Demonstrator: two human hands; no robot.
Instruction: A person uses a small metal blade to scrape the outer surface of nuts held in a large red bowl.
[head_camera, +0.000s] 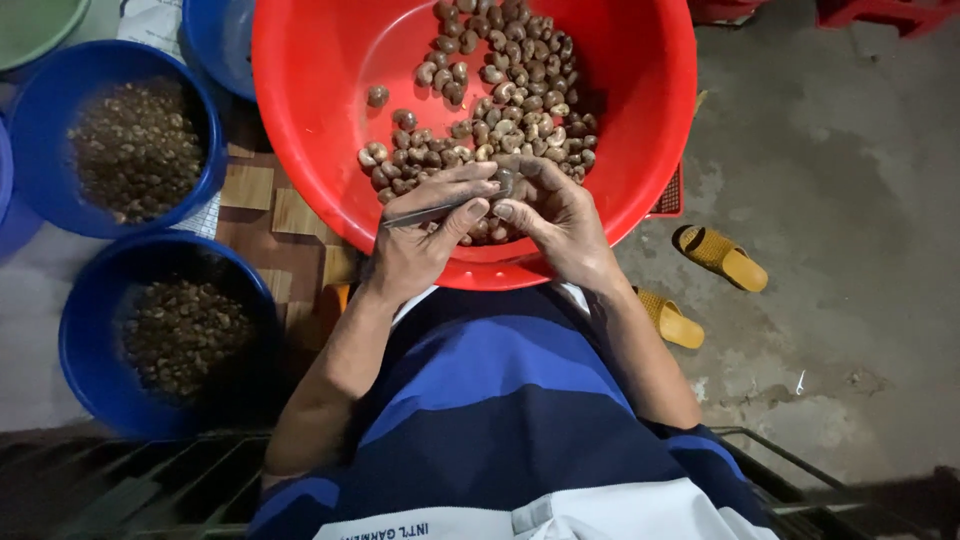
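Observation:
A big red basin (640, 120) rests in front of my lap, holding several brown cashew nuts (510, 100) piled toward its near right side. My left hand (425, 235) grips a thin metal blade (425, 213) that points left over the basin's near rim. My right hand (555, 215) pinches a single cashew nut (505, 183) at its fingertips, right against the left thumb. Both hands meet just above the nuts at the basin's near edge.
Two blue basins (45, 110) (85, 340) at my left hold dark nut pieces. Another blue basin (215, 40) and a green one (35, 25) sit at the far left. Yellow sandals (720, 258) lie on the concrete floor to the right. A metal frame (800, 480) runs below.

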